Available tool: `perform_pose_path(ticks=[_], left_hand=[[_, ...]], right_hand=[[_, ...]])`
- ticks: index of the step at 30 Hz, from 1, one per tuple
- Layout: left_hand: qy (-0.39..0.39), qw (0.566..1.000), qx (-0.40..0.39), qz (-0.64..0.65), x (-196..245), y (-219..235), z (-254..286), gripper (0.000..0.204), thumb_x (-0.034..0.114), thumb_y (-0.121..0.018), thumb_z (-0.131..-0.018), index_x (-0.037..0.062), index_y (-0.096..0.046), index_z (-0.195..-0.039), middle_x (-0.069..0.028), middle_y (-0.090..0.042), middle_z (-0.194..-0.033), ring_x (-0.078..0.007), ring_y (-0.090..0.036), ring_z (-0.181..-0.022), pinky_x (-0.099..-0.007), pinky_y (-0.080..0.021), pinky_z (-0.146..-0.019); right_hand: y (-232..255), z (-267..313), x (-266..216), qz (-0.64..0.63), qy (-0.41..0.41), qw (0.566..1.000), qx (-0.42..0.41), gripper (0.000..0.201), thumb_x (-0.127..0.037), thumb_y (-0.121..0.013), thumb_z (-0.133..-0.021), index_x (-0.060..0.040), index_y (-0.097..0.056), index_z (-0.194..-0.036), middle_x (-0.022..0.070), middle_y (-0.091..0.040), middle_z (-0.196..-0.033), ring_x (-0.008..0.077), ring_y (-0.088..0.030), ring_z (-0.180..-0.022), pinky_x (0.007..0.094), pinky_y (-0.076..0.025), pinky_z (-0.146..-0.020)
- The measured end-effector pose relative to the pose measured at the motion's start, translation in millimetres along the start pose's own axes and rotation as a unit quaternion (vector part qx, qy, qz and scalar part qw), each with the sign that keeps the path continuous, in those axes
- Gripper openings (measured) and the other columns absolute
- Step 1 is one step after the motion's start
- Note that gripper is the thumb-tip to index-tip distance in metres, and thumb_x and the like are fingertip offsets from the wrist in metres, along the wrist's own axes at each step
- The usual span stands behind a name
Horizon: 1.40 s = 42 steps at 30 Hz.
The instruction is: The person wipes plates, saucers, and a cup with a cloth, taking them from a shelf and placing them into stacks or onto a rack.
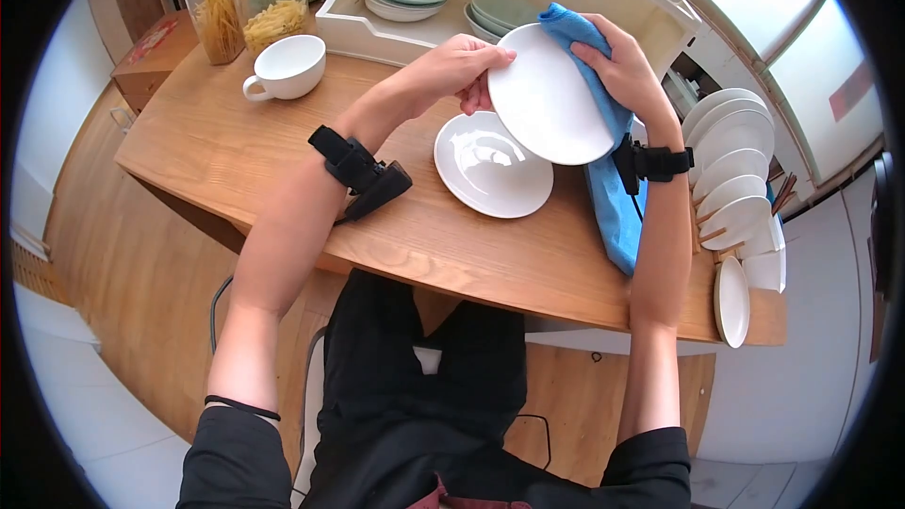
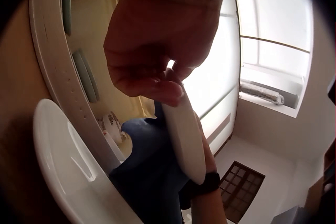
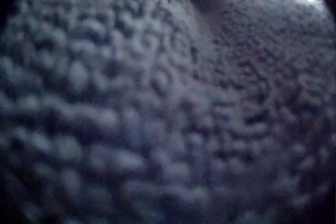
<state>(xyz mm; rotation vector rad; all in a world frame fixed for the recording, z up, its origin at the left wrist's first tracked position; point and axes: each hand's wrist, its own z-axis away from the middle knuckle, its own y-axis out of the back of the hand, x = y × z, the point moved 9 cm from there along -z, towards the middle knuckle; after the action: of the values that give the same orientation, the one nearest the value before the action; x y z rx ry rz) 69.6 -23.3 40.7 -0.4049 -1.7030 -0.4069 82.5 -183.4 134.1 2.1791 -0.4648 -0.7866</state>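
A white plate is held up and tilted above the table. My left hand pinches its left rim between thumb and fingers; the left wrist view shows that hand on the edge of the plate. On the right, my right hand grips a blue cloth folded over the plate's right rim, and the cloth hangs down to the table. Below the raised plate, another white plate lies on the table. Cloth fills nearly all of the right wrist view.
A white cup stands at the back left, near a jar of pasta. Behind the hands, a cream shelf holds stacked dishes. Several white plates stand in a rack at the right, with a small dish near the table's edge.
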Motion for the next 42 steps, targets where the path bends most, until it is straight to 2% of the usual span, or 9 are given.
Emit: perform_pose_path(ticks=[8,13,19,22,25,31,33,40,42], left_hand=[[-0.032,0.996,-0.066,-0.042,28.2,-29.4,-4.8,0.044,0.043,-0.050,-0.097,0.0011,-0.060,-0.089,-0.0068,-0.061,-0.065,-0.0122,-0.056,-0.045,-0.0230,-0.044,-0.040],[-0.097,0.995,-0.026,0.022,34.1,-18.6,-9.8,0.043,0.041,-0.050,-0.097,-0.0012,-0.056,-0.099,-0.0073,-0.062,-0.072,-0.0116,-0.058,-0.051,-0.0233,-0.043,-0.039],[-0.135,0.988,0.077,0.025,31.6,-4.3,-0.9,0.039,0.034,-0.045,-0.100,-0.0022,-0.057,-0.093,-0.0081,-0.061,-0.067,-0.0119,-0.056,-0.046,-0.0236,-0.043,-0.037],[-0.120,0.989,0.081,0.000,25.2,-4.9,-2.4,0.044,0.040,-0.043,-0.100,-0.0011,-0.057,-0.098,-0.0059,-0.060,-0.070,-0.0103,-0.056,-0.051,-0.0219,-0.041,-0.037],[-0.122,0.989,0.086,-0.001,24.7,-5.5,-3.4,0.046,0.042,-0.039,-0.101,0.0002,-0.058,-0.093,-0.0054,-0.059,-0.066,-0.0106,-0.053,-0.045,-0.0218,-0.040,-0.036],[-0.115,0.977,0.179,0.036,13.6,20.7,-4.9,0.053,0.046,-0.035,-0.103,0.0016,-0.057,-0.083,-0.0059,-0.056,-0.058,-0.0126,-0.052,-0.040,-0.0244,-0.040,-0.034],[-0.097,0.963,0.242,0.065,7.2,35.2,-2.0,0.054,0.048,-0.033,-0.103,0.0026,-0.056,-0.082,-0.0050,-0.055,-0.056,-0.0126,-0.051,-0.039,-0.0248,-0.038,-0.034],[-0.111,0.948,0.284,0.089,7.8,51.8,3.0,0.048,0.041,-0.033,-0.103,0.0029,-0.053,-0.085,-0.0053,-0.056,-0.059,-0.0116,-0.049,-0.042,-0.0253,-0.037,-0.037],[-0.122,0.950,0.271,0.097,10.1,50.9,3.0,0.045,0.041,-0.036,-0.103,0.0026,-0.054,-0.088,-0.0040,-0.055,-0.061,-0.0107,-0.048,-0.043,-0.0242,-0.037,-0.038]], right_hand=[[40.8,3.6,-11.2,-0.019,0.013,0.996,0.091,0.032,-0.017,-0.064,-0.091,-0.0038,-0.059,-0.120,0.0107,-0.068,-0.101,0.0198,-0.063,-0.092,0.0307,-0.049,-0.087],[41.4,3.3,-24.3,0.032,0.018,0.985,0.166,0.034,-0.020,-0.063,-0.091,-0.0033,-0.059,-0.121,0.0145,-0.069,-0.102,0.0268,-0.065,-0.095,0.0340,-0.049,-0.086],[6.0,0.5,-34.9,0.098,0.059,0.987,0.112,0.042,-0.027,-0.059,-0.093,-0.0123,-0.055,-0.132,0.0206,-0.056,-0.131,0.0349,-0.057,-0.116,0.0398,-0.045,-0.098],[-14.3,0.0,-28.7,0.174,0.035,0.982,0.064,0.046,-0.032,-0.049,-0.099,-0.0222,-0.044,-0.144,0.0222,-0.035,-0.149,0.0416,-0.035,-0.137,0.0453,-0.032,-0.112],[-29.9,-1.7,-34.1,0.206,0.071,0.975,0.044,0.045,-0.032,-0.049,-0.099,-0.0226,-0.045,-0.143,0.0221,-0.031,-0.152,0.0411,-0.028,-0.140,0.0491,-0.026,-0.114],[-72.9,3.1,-53.7,0.172,0.127,0.973,-0.086,0.048,-0.036,-0.049,-0.099,-0.0045,-0.048,-0.136,0.0244,-0.024,-0.154,0.0407,-0.018,-0.144,0.0538,-0.021,-0.115],[-79.5,7.1,-58.6,0.114,0.100,0.977,-0.153,0.041,-0.033,-0.047,-0.101,0.0048,-0.055,-0.116,0.0205,-0.021,-0.156,0.0382,-0.016,-0.145,0.0497,-0.017,-0.118],[-64.9,14.2,-43.8,0.091,0.064,0.966,-0.234,0.049,-0.036,-0.049,-0.100,-0.0091,-0.047,-0.141,0.0101,-0.023,-0.158,0.0308,-0.015,-0.147,0.0433,-0.015,-0.119],[-51.0,11.1,-27.6,0.109,0.056,0.976,-0.178,0.048,-0.037,-0.049,-0.099,-0.0100,-0.050,-0.138,0.0130,-0.025,-0.157,0.0311,-0.014,-0.147,0.0454,-0.015,-0.118]])
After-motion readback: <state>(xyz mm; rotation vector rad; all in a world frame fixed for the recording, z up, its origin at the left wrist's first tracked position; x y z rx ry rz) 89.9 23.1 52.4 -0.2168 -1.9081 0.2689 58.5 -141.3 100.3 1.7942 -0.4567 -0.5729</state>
